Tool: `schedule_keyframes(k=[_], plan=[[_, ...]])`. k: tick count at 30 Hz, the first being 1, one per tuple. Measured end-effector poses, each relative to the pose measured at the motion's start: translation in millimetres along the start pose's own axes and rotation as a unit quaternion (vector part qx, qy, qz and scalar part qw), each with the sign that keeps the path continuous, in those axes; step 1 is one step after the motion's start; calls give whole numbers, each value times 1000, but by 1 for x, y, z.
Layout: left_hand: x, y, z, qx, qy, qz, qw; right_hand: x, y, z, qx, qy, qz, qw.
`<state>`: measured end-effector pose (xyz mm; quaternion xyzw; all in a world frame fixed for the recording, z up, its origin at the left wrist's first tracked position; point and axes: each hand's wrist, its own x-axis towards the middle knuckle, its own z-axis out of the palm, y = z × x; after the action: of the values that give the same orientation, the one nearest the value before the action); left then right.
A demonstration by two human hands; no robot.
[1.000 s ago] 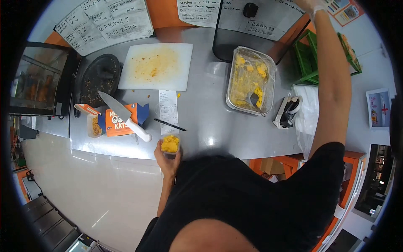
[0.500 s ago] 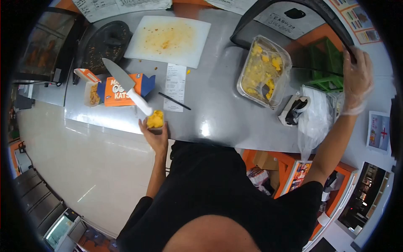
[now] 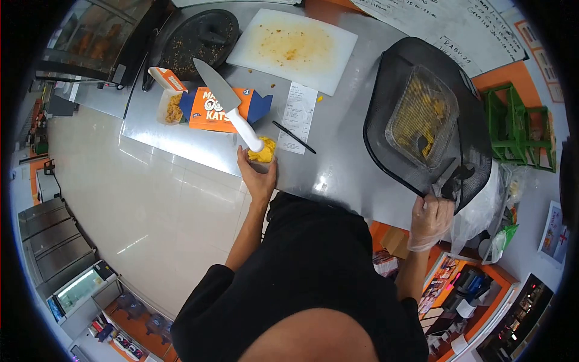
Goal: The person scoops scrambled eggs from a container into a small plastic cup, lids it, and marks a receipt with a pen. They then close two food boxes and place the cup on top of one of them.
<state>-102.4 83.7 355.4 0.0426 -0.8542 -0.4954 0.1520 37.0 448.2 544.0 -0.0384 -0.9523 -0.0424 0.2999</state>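
My left hand is wrapped round a small container of yellow food at the counter's front edge. A knife with a white handle lies across an orange box, its handle end over the yellow food. On the right, my right hand, in a clear glove, grips the near edge of a dark mesh cover. Through the mesh shows a clear plastic tub with yellow pieces inside. A receipt and a black pen lie between the box and the cover.
At the back are a stained white cutting board and a round black lid with crumbs. An open carton of food stands left of the orange box. Green baskets and a plastic bag are at the right.
My right hand has come down and toward me, and the dark cover now lies over the tub. The view has shifted. My left hand still holds the small container.
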Motion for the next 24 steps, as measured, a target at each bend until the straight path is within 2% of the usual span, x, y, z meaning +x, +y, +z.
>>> schedule_keyframes(k=[2, 4, 6, 8, 10, 11, 15, 18, 21, 22, 24], plan=[[5, 2, 3, 15, -3, 2, 1000, -7, -10, 8, -71, 39, 54, 995], [11, -1, 2, 64, -13, 12, 998, -9, -17, 14, -61, 57, 67, 994], [16, 3, 0, 72, -5, 20, 997, -28, -17, 27, -111, 77, 124, 983], [20, 3, -7, 64, -3, 8, 998, -41, -25, 45, -119, 88, 132, 980], [15, -1, -11, 52, 3, 44, 998, -65, -32, 67, -120, 83, 185, 972], [13, -5, -13, 53, 11, 35, 998, -82, -30, 76, -125, 39, 176, 976], [10, -4, -23, 43, 0, 26, 999, -105, -41, 113, -154, 28, 213, 964], [13, -6, -24, 51, -9, 29, 998, -107, -51, 123, -130, 27, 266, 955], [17, -10, -24, 67, -22, 40, 997, -95, -71, 121, -23, -2, 328, 945], [17, -10, -25, 66, -28, 28, 997, -81, -85, 119, -24, 1, 328, 945], [21, -15, -21, 67, -32, 17, 997, -51, -114, 122, 178, -49, 225, 957]])
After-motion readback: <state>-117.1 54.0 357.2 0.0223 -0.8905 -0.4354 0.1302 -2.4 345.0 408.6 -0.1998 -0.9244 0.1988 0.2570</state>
